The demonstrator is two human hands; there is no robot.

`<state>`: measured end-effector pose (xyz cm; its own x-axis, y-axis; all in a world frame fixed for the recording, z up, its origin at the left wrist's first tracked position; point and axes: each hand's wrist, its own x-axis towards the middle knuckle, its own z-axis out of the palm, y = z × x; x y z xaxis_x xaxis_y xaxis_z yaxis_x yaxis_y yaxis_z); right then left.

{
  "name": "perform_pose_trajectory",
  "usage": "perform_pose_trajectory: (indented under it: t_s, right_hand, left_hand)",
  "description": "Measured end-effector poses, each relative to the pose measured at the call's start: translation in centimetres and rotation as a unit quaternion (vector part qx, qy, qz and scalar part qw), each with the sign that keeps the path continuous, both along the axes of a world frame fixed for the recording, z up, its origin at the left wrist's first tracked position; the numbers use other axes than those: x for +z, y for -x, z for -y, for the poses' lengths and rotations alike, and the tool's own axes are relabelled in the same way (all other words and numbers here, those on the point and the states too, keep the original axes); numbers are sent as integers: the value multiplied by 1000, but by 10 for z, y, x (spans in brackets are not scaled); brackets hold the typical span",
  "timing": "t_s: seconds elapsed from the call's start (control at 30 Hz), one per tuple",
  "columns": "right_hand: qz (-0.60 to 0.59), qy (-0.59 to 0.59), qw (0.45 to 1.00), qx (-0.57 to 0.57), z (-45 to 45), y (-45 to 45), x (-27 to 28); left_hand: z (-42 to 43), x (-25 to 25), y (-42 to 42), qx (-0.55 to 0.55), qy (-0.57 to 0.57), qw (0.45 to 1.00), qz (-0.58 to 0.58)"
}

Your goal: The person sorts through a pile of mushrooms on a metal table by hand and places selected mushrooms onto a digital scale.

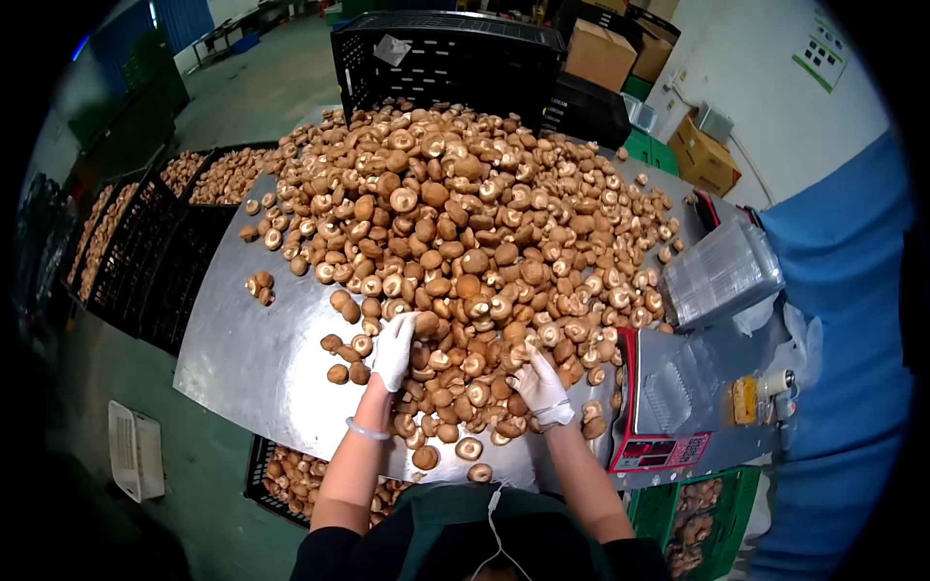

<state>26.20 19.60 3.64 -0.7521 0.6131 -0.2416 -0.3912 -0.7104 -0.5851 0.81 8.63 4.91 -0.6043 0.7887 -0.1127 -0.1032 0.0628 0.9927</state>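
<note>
A large heap of brown mushrooms [455, 213] covers much of the metal table [232, 339]. My left hand [394, 351], in a white glove, is at the near left edge of the heap, its fingers closed on a mushroom [424, 323]. To the right, my right hand [541, 387], gloved too, has its fingers closed round a mushroom [516, 356] with a pale stem. Loose mushrooms lie between and around both hands.
A red scale [661, 451] with a clear plastic tray [678, 392] stands right of my right hand. Behind it are stacked clear trays [722, 271]. A black crate [446, 68] stands behind the heap; mushroom-filled crates [228, 176] are at the left.
</note>
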Motion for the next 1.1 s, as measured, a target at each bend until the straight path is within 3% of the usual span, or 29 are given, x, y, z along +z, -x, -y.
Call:
perform_pose_trajectory:
  t_s: [0.03,0.07,0.2,0.27,0.37,0.4,0.47,0.53,0.57,0.7,0.87,0.93,0.97,1.0,1.07,1.1]
  right_hand:
    - [16,39,999,-9,5,-1,0]
    - [15,45,999,-9,11,2,6]
    - [-67,76,994,45,28,13,16]
    - [-56,71,994,56,35,14,20]
    - [-17,44,998,48,41,1,19]
    - [-4,26,999,36,41,-6,17]
    - [81,11,997,3,36,-19,25]
    - [133,-25,991,-6,16,-30,17]
    - [179,-39,982,-37,13,-27,32]
    - [67,-13,996,-63,13,-8,43]
    - [-27,87,995,-40,48,10,32]
    - [-9,-67,998,-20,66,15,30]
    - [102,-178,978,32,78,16,51]
    - [140,-286,946,68,89,16,50]
    - [230,-506,822,122,101,13,54]
    - [255,-544,790,121,95,13,59]
  left_hand:
    - [9,13,-11,-14,-59,980,192]
    - [13,8,-15,-70,-130,939,312]
    - [20,-5,-37,-88,-160,854,487]
    - [28,-3,-43,-103,-163,848,494]
    - [55,39,-48,-92,-136,911,378]
    - [71,31,-35,-222,-188,918,269]
    - [106,39,-26,-302,-331,868,214]
    - [150,34,-2,-329,-285,881,183]
    - [166,46,-2,-286,-234,908,198]
    - [164,64,-20,-214,-49,963,157]
    - [121,50,-76,-266,-2,941,210]
    - [109,46,-97,-269,18,929,252]
    - [104,41,-108,-260,-23,911,320]
    - [102,23,-114,-231,-50,850,470]
    - [100,7,-112,-238,-61,799,548]
    - [103,11,-111,-234,-64,829,504]
